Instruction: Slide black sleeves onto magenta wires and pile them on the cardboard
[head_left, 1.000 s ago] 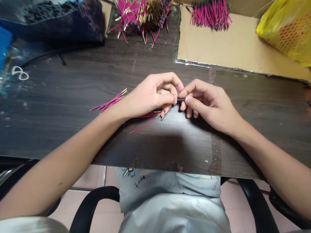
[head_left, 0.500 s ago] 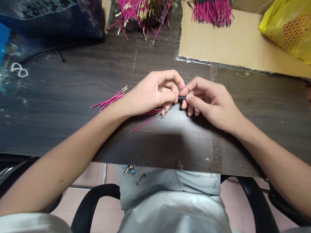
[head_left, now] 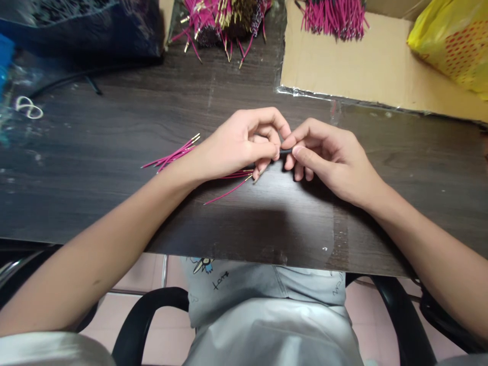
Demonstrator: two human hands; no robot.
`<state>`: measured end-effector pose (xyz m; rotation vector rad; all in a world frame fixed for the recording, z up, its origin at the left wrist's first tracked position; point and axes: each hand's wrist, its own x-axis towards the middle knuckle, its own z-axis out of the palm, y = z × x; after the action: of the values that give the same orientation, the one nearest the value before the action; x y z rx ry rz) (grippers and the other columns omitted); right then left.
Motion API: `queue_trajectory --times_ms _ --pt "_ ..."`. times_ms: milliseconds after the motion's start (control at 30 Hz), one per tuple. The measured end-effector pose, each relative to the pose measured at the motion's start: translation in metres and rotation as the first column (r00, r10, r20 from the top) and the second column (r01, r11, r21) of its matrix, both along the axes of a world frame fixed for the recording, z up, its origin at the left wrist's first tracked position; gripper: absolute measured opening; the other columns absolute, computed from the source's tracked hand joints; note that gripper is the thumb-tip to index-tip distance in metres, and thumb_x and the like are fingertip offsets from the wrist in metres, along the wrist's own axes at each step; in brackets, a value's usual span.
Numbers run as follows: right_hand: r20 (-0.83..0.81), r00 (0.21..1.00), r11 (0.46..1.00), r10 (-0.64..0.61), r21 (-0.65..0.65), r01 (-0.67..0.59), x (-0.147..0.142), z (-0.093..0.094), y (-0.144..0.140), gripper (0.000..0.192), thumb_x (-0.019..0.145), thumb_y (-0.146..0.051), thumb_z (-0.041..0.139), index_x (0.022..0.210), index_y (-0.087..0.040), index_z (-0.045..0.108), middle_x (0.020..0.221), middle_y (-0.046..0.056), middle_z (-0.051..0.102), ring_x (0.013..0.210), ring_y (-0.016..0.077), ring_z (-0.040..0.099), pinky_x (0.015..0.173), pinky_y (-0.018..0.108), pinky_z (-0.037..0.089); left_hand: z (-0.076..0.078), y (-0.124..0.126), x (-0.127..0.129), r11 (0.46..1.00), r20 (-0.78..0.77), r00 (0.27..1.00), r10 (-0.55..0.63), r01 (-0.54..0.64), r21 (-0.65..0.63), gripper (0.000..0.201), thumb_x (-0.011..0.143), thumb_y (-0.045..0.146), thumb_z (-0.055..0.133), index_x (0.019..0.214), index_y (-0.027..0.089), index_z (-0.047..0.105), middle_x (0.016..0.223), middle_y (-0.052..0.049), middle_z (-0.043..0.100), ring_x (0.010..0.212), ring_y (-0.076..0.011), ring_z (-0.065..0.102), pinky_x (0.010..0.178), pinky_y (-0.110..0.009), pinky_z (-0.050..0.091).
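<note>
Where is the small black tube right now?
Head view, centre: the black tube is pinched between the left hand and right hand, above the dark table.

Hands meet mid-table over loose wires.
We see left hand (head_left: pixel 236 145) touching right hand (head_left: pixel 328 157); wires (head_left: pixel 173 155) on table (head_left: pixel 95 178) left; cardboard sheet (head_left: pixel 362 71) far right, wire bundle (head_left: pixel 221 20) far centre.

One head-worn camera is looking forward and steeply down from close above the dark desk (head_left: pixel 95 168), facing its far edge, with the wearer's lap and chair showing along the bottom.
</note>
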<state>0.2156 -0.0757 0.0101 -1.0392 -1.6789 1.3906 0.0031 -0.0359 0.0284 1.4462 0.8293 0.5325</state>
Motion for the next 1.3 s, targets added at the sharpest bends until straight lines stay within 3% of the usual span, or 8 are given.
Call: queue_trajectory --times_ms 233,800,1300 --pt "0.016 1.000 1.000 0.000 0.007 0.000 -0.0001 0.0007 -0.0003 0.005 0.104 -0.020 0.063 0.105 -0.018 0.067 0.085 0.001 0.072 0.064 0.0091 0.064 0.058 0.022 0.049 0.0001 0.0002 0.0002 1.000 -0.011 1.000 0.004 -0.004 -0.002 0.016 0.083 0.007 0.065 0.097 0.014 0.062 0.073 -0.001 0.069 0.048 -0.0070 0.057 0.048 -0.017 0.050" --pt "0.016 1.000 1.000 -0.002 0.015 0.002 0.0004 0.0000 -0.0005 0.012 0.104 -0.030 0.067 0.106 -0.019 0.068 0.085 0.001 0.072 0.064 0.0098 0.064 0.059 0.022 0.050 0.0004 0.0000 0.0002 1.000 -0.004 1.000 -0.004 0.004 0.006 0.015 0.083 0.007 0.065 0.096 0.014 0.062 0.073 0.000 0.070 0.049 -0.0068 0.057 0.048 -0.017 0.050" --pt "-0.082 0.996 0.999 0.015 -0.044 -0.018 0.0006 0.0025 0.0000 0.023 0.102 -0.040 0.074 0.105 -0.018 0.067 0.085 0.002 0.072 0.066 0.0094 0.066 0.058 0.020 0.051 -0.0054 0.0035 -0.0066 0.999 0.088 0.996 -0.007 0.010 -0.035 0.032 0.082 0.022 0.087 0.103 0.014 0.065 0.076 -0.002 0.071 0.052 -0.0069 0.060 0.052 -0.017 0.053"
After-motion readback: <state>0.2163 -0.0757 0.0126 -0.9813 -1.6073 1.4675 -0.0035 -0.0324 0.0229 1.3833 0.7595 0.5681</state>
